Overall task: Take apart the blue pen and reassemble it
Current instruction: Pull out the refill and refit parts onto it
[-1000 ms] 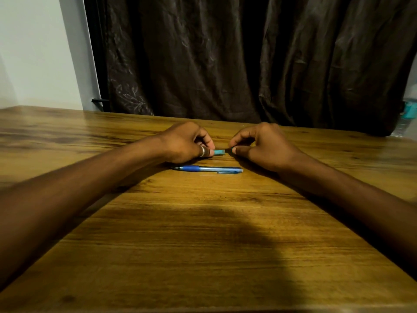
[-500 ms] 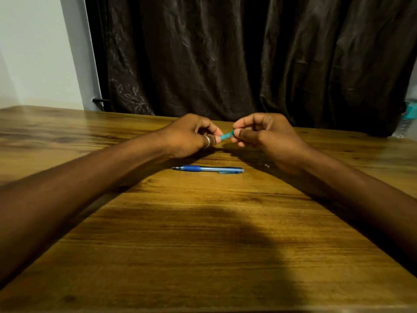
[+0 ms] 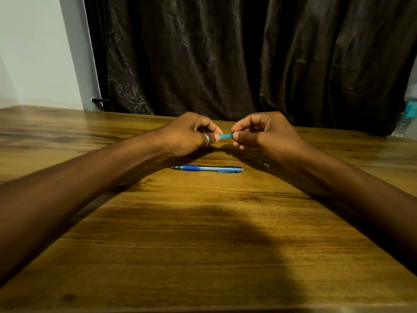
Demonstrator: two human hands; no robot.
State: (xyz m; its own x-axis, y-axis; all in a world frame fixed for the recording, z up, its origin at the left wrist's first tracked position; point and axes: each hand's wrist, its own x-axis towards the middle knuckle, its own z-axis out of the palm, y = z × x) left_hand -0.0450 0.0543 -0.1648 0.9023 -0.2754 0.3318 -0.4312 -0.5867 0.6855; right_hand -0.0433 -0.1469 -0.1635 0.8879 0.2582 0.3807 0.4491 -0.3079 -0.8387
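Above table (image 3: 203, 222), both hands pinching teal pen (image 3: 226, 136), second blue pen (image 3: 207, 168) below

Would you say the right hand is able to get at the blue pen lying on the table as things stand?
Probably yes: nothing lies between the right hand and the blue pen, but its fingers now pinch a small teal piece with the left hand.
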